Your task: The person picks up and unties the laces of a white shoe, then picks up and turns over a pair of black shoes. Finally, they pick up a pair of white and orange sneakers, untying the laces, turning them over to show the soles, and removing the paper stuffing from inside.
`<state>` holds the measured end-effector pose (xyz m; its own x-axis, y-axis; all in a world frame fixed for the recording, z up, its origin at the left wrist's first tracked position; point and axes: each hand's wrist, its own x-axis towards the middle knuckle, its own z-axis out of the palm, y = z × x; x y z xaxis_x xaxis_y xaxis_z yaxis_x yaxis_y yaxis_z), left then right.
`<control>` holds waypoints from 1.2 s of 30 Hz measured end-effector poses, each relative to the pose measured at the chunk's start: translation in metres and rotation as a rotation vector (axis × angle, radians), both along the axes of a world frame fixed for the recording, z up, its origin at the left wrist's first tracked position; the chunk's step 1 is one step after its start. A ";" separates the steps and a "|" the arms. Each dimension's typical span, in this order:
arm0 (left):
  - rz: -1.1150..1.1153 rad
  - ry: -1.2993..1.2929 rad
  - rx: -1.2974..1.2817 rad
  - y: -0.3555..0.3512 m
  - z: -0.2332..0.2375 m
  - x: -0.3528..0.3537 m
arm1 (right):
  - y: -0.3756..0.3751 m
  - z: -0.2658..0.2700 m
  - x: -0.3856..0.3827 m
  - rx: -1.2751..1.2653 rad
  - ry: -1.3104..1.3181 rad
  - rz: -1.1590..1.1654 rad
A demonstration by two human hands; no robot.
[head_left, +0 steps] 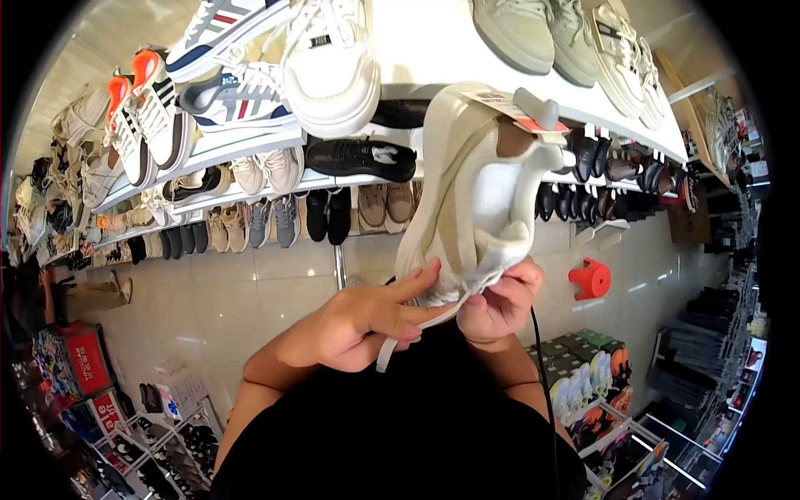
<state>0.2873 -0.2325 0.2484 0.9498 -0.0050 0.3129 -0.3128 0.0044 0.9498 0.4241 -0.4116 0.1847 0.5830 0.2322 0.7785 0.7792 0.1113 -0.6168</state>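
A white and beige sneaker (446, 187) is held up in front of me, heel upward and toe toward my body. A paper tag (510, 108) hangs at its heel collar, by a pale grey piece. My left hand (358, 325) is closed on the white shoelace (433, 317), whose loose end dangles below the fingers; its index finger rests along the shoe's side. On the other side, my right hand (500, 302) pinches the lace near the tongue, fingers bent against the shoe. The toe is mostly hidden behind my hands.
Ahead, a white shelf (417, 50) bears several sneakers, with rows of shoes on lower shelves. A red stool (590, 278) stands on the tiled floor (258, 292) at right. Shoe racks (158, 446) fill the lower left. A black cable (542, 367) hangs by my right arm.
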 end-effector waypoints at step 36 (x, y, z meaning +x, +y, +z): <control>0.087 0.140 -0.343 0.041 -0.131 -0.091 | 0.059 -0.054 -0.097 -0.343 0.564 0.136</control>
<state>0.1959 -0.1916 0.1171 0.9758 0.1596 0.1494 -0.1931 0.3090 0.9312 0.3275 -0.3525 0.1302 0.8267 0.5123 0.2327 0.3206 -0.0889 -0.9430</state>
